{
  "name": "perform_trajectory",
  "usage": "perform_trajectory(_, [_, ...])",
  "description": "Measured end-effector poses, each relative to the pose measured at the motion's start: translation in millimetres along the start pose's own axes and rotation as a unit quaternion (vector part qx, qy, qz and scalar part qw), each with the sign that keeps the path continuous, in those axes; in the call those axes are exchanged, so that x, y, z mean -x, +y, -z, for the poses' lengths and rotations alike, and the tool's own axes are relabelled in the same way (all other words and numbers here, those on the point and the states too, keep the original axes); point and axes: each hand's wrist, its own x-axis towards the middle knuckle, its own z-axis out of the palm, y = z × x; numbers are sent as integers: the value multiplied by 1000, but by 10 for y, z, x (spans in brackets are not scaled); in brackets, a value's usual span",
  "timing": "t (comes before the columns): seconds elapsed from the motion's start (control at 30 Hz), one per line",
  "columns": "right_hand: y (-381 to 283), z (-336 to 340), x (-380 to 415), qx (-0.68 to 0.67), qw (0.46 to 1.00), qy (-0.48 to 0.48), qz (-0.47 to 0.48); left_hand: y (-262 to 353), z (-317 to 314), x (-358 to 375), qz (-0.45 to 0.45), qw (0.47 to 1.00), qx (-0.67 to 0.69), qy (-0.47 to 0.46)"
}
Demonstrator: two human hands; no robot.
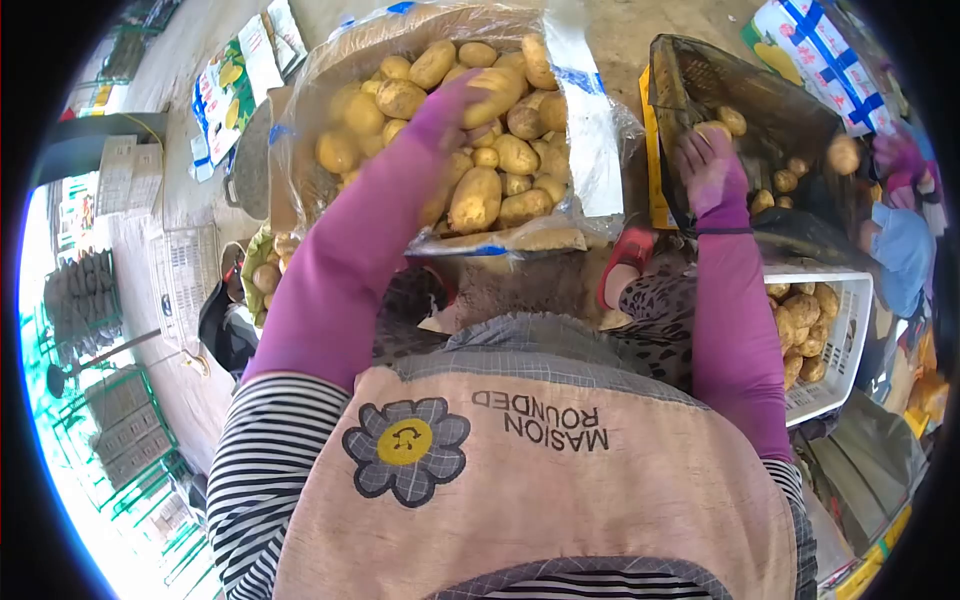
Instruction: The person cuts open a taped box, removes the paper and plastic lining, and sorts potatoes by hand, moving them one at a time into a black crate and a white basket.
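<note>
Over sack point(590, 120) rim, left hand point(455, 105) gripping potato point(495, 90) — right hand point(710, 165) inside basket point(690, 60)

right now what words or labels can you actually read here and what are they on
"MASION ROUNDED" on the pink apron, upside down in this view, beside a flower patch.
Printed sacks at upper left: print too small and blurred to read.
White and blue bag at upper right: characters too blurred to read.
Nothing readable on the potato box, the dark crate or the white crate.
</note>
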Motion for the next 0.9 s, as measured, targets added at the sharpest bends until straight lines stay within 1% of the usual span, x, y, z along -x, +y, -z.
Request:
perform_trajectory(0.03, [-7,-139,201,40,996,-83,14,36,33,69,68,967,243,-14])
perform_trajectory(0.07, [22,-269,378,135,977,-144,80,93,9,195,61,955,287,-41])
perform_trajectory(0.1, [58,-400,534,230,941,-204,143,158,-22,375,53,939,333,-65])
perform_trajectory(0.13, [78,-514,647,303,889,-267,214,188,-45,507,45,920,379,-89])
perform_trajectory(0.17, [116,-606,758,373,822,-325,281,175,-62,579,43,915,377,-136])
perform_trajectory(0.2, [204,-708,896,332,831,-339,291,157,-104,627,41,907,375,-186])
perform_trajectory(0.23, [296,-805,1020,293,838,-349,301,136,-168,651,40,896,373,-238])
perform_trajectory(0.27, [374,-890,1101,324,820,-308,357,103,-251,641,17,899,325,-293])
perform_trajectory(0.3, [447,-949,1171,356,797,-265,409,131,-407,724,8,908,312,-281])
perform_trajectory(0.37, [385,-866,1173,390,773,-234,442,210,-740,915,-12,923,286,-255])
perform_trajectory(0.4, [312,-826,1133,392,779,-247,423,179,-760,920,-6,912,285,-296])
perform_trajectory(0.43, [264,-801,1080,391,785,-262,404,176,-818,952,-7,913,284,-294])
perform_trajectory(0.47, [290,-779,1021,375,796,-251,402,183,-862,1013,-7,915,282,-290])
perform_trajectory(0.5, [310,-721,918,437,760,-231,423,191,-886,1052,-9,917,278,-285])
perform_trajectory(0.53, [317,-630,806,495,719,-212,440,190,-885,1069,-32,921,253,-294])
perform_trajectory(0.57, [274,-567,765,551,672,-193,455,176,-901,1058,-38,913,265,-309])
perform_trajectory(0.63, [208,-447,774,462,787,-216,347,99,-875,966,-55,897,287,-332])
perform_trajectory(0.67, [203,-489,795,405,833,-239,291,14,-849,854,-247,933,68,-253])
perform_trajectory(0.7, [251,-593,817,342,871,-269,227,-112,-834,705,-408,886,-168,-145])
perform_trajectory(0.73, [329,-665,893,415,753,-242,449,-192,-809,664,-517,758,-396,-29])
perform_trajectory(0.77, [391,-688,945,404,758,-227,460,-204,-833,708,-548,727,-415,-1])
perform_trajectory(0.8, [332,-635,960,392,833,-255,296,-174,-896,742,-512,770,-380,-7])
perform_trajectory(0.83, [301,-565,852,322,886,-269,199,-144,-958,770,-476,810,-341,-11])
perform_trajectory(0.87, [260,-473,738,251,924,-273,97,-42,-1076,869,-361,902,-233,-46])
perform_trajectory(0.9, [257,-438,691,179,947,-266,-7,62,-1115,913,-276,944,-168,-69])
